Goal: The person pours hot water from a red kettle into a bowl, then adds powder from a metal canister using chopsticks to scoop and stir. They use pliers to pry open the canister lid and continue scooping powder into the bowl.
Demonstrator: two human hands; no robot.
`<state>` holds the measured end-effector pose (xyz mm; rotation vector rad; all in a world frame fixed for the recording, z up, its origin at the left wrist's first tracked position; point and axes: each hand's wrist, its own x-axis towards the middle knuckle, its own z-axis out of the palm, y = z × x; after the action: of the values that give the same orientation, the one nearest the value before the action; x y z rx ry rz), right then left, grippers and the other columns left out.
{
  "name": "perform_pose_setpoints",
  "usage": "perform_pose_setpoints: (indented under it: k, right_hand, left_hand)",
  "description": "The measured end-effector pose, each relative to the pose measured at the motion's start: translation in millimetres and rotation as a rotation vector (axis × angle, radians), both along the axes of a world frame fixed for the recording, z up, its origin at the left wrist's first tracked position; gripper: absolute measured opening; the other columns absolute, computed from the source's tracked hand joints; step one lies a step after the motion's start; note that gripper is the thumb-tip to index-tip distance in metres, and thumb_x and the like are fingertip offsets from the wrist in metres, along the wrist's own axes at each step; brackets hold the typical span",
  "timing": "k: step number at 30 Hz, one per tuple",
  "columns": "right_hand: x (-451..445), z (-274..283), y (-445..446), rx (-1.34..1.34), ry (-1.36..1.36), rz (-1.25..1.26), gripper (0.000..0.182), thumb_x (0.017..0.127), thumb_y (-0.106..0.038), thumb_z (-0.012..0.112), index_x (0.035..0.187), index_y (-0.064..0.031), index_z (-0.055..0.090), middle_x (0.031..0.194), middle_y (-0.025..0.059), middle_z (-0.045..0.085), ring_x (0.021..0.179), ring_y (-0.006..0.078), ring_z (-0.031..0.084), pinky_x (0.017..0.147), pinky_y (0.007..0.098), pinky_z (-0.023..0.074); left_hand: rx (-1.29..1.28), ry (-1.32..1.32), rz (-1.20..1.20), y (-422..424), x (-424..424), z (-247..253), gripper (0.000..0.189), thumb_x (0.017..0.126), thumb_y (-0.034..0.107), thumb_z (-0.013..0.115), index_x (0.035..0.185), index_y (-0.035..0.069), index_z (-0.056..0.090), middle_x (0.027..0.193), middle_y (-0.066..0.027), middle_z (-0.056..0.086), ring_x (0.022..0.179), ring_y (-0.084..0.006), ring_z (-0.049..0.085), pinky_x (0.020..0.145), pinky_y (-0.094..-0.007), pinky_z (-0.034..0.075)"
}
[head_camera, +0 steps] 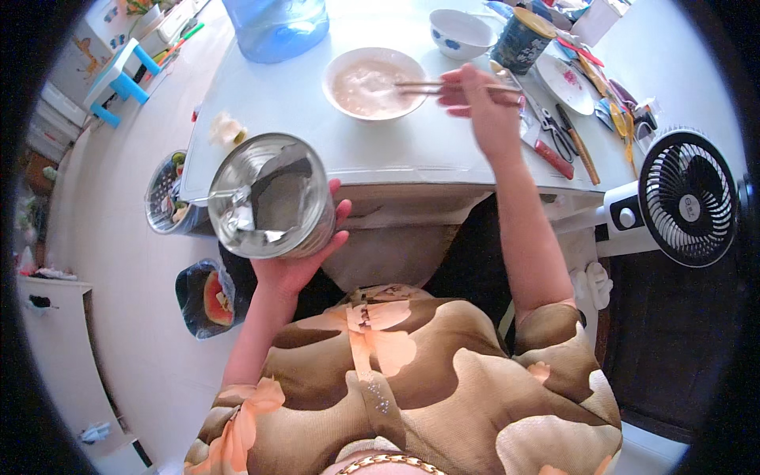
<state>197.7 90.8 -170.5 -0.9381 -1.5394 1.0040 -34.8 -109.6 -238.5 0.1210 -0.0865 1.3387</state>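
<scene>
My left hand [303, 261] holds a round can [279, 219] with a metal rim, raised off the table's front left edge. Torn silver foil lines its mouth, and the contents are hard to make out. My right hand [475, 98] grips a pair of chopsticks [430, 89] whose tips reach into a white bowl [333, 98] on the table. Pale, frothy, pinkish-beige liquid [371, 86] fills much of that bowl.
A blue water jug [279, 29], a flower-patterned bowl [460, 35], a dark canister [522, 41] and a plate [564, 83] stand on the white table [267, 101]. Scissors [555, 133] and a knife [579, 145] lie right, near a fan [689, 199]. Bins [205, 297] sit left.
</scene>
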Motion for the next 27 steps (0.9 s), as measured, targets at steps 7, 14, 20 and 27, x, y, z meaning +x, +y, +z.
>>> perform_pose_setpoints:
  k: [7, 14, 20, 27]
  right_hand:
    - [-6, 0, 0, -0.079, 0.151, -0.040, 0.039, 0.095, -0.040, 0.053, 0.089, -0.0049, 0.067, 0.077, 0.0052, 0.068, 0.069, 0.0121, 0.066, 0.057, 0.0244, 0.0494]
    - [2, 5, -4, -0.048, 0.167, -0.033, 0.038, 0.095, -0.040, 0.052, 0.088, -0.0058, 0.068, 0.075, 0.0032, 0.068, 0.070, 0.0106, 0.065, 0.057, 0.0243, 0.0475]
    - [0, 8, -9, -0.095, 0.187, 0.010, 0.036, 0.095, -0.037, 0.054, 0.088, -0.0053, 0.068, 0.075, 0.0042, 0.068, 0.068, 0.0110, 0.066, 0.057, 0.0237, 0.0469]
    - [8, 6, -15, -0.088, 0.185, -0.019, 0.043, 0.096, -0.044, 0.047, 0.093, -0.0051, 0.067, 0.081, 0.0082, 0.069, 0.071, 0.0163, 0.068, 0.060, 0.0273, 0.0527]
  left_hand:
    - [-0.030, 0.070, 0.084, 3, 2, 11, 0.088, 0.081, 0.054, 0.061, 0.147, 0.014, 0.019, 0.153, -0.0191, 0.009, 0.138, -0.0439, 0.017, 0.105, -0.0656, 0.026]
    - [0.003, 0.055, 0.094, 16, 1, 16, 0.085, 0.083, 0.052, 0.060, 0.147, 0.014, 0.019, 0.153, -0.0186, 0.010, 0.137, -0.0443, 0.017, 0.104, -0.0662, 0.026]
    - [0.005, 0.063, 0.110, 12, 1, 10, 0.081, 0.085, 0.050, 0.057, 0.147, 0.014, 0.019, 0.153, -0.0187, 0.009, 0.137, -0.0447, 0.018, 0.104, -0.0668, 0.025]
    - [0.005, 0.050, 0.096, 8, -3, 5, 0.084, 0.085, 0.049, 0.058, 0.148, 0.013, 0.015, 0.153, -0.0188, 0.008, 0.139, -0.0440, 0.014, 0.107, -0.0637, 0.022]
